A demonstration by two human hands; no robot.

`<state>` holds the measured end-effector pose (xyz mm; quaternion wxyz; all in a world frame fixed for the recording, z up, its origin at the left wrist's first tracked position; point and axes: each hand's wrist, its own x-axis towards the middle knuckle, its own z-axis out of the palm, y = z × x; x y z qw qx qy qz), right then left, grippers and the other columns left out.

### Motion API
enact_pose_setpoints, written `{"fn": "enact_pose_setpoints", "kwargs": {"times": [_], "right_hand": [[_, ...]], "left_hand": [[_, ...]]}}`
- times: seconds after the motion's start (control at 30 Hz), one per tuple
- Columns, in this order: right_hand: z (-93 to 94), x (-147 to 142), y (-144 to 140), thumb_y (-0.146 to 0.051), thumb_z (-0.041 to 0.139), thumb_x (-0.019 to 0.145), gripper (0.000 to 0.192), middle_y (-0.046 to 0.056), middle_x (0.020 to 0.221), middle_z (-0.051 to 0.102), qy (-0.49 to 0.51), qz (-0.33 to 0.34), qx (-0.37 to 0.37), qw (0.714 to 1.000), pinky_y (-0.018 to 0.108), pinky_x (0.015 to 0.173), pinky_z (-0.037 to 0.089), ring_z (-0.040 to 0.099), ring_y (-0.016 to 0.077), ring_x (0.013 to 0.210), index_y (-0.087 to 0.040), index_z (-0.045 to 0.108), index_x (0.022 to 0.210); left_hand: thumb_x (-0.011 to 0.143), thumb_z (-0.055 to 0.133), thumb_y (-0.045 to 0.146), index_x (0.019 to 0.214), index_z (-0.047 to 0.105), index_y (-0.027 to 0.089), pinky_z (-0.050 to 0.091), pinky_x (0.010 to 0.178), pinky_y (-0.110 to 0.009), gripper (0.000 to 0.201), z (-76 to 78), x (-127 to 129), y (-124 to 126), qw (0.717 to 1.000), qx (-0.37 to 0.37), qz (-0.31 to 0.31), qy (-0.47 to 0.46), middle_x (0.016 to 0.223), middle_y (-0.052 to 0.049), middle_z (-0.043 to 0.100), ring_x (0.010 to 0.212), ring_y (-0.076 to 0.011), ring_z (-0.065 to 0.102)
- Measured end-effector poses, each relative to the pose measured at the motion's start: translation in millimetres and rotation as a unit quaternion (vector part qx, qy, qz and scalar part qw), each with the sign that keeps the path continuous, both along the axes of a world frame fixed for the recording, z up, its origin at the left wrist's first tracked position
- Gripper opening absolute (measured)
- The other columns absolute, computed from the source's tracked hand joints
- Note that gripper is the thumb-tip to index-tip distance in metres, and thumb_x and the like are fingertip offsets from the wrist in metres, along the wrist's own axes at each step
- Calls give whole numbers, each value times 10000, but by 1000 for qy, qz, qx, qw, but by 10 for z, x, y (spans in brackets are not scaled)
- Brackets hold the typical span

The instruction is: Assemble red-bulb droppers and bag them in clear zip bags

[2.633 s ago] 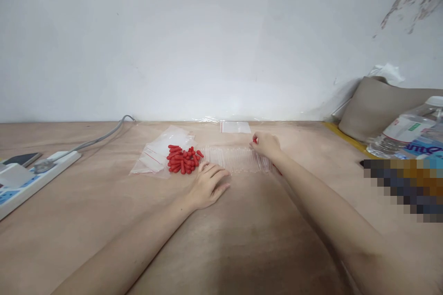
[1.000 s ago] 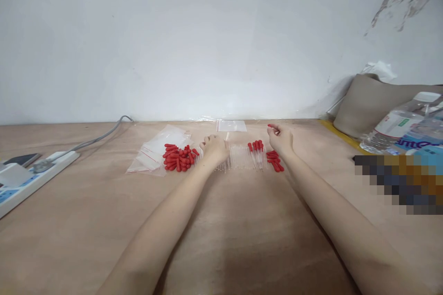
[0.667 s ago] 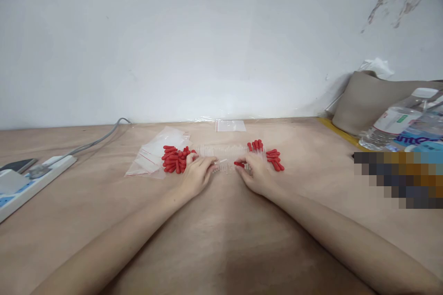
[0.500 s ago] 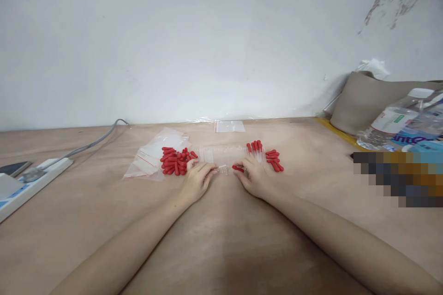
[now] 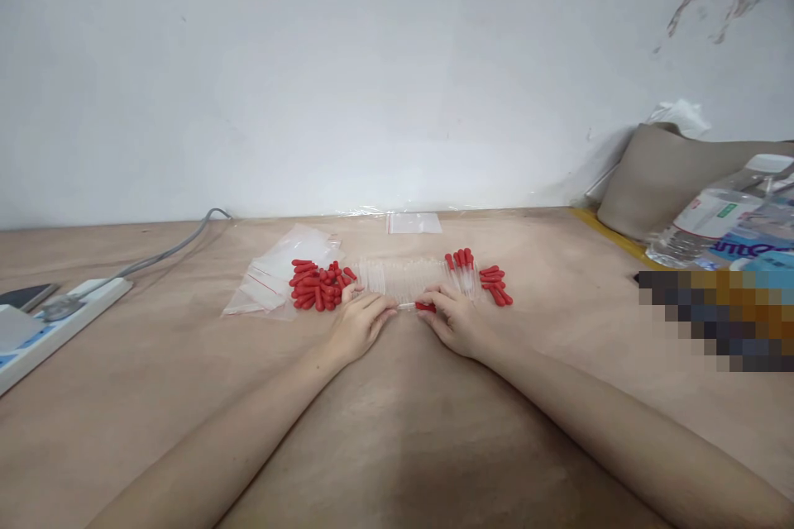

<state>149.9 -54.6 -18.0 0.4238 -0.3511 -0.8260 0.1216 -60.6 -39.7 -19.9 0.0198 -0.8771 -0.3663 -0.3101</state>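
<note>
A row of clear glass tubes (image 5: 400, 277) lies across the middle of the wooden table (image 5: 397, 430). My left hand (image 5: 360, 322) pinches one clear tube (image 5: 404, 306) at its left end. My right hand (image 5: 456, 321) pinches a red rubber cap (image 5: 425, 307) against that tube's right end, just in front of the row. A pile of loose red caps (image 5: 318, 285) lies left of the row. Capped tubes (image 5: 460, 260) and several more red caps (image 5: 495, 284) lie at the row's right end.
Small clear zip bags (image 5: 276, 277) lie left of the cap pile, another bag (image 5: 413, 223) near the wall. A white power strip (image 5: 59, 318) with a grey cable sits far left. A beige pouch (image 5: 676, 173) and water bottles (image 5: 719, 223) stand at the right.
My right hand came back from the far right with a red cap, and my left hand picked a tube from the row. Both hands met in front of the row, closing the gap.
</note>
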Motion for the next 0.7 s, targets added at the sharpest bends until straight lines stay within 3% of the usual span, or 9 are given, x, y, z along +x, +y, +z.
{"fn": "enact_pose_setpoints", "kwargs": {"times": [0.13, 0.3, 0.57, 0.7], "right_hand": [[-9, 6, 6, -227, 478, 811, 174, 91, 963, 551, -12, -18, 19, 1000, 321, 717, 470, 556, 167, 823, -189, 609, 920], [-23, 22, 44, -220, 482, 825, 154, 47, 822, 633, -32, -3, 42, 999, 302, 704, 451, 553, 154, 760, -196, 618, 893], [-62, 30, 52, -223, 453, 845, 147, 48, 733, 624, -45, 27, 99, 994, 307, 654, 424, 515, 155, 693, -177, 593, 840], [-73, 43, 46, -197, 454, 839, 122, 32, 745, 627, -62, 37, 107, 992, 322, 722, 414, 538, 145, 706, -186, 575, 838]], "left_hand": [[884, 419, 269, 914, 587, 216, 241, 911, -368, 179, -15, -14, 6, 1000, 3, -9, 2, 826, -5, 665, 755, -135, 586], [883, 425, 258, 904, 592, 210, 263, 875, -356, 175, 6, -3, 2, 999, 19, -38, 2, 787, 0, 662, 712, -127, 585], [871, 401, 151, 863, 579, 178, 306, 708, -304, 181, 2, 18, 19, 994, 60, -93, 6, 681, 3, 628, 656, -123, 563], [867, 379, 109, 874, 566, 177, 284, 680, -312, 199, -8, 19, -5, 992, 85, -78, 54, 698, -1, 623, 667, -130, 548]]}}
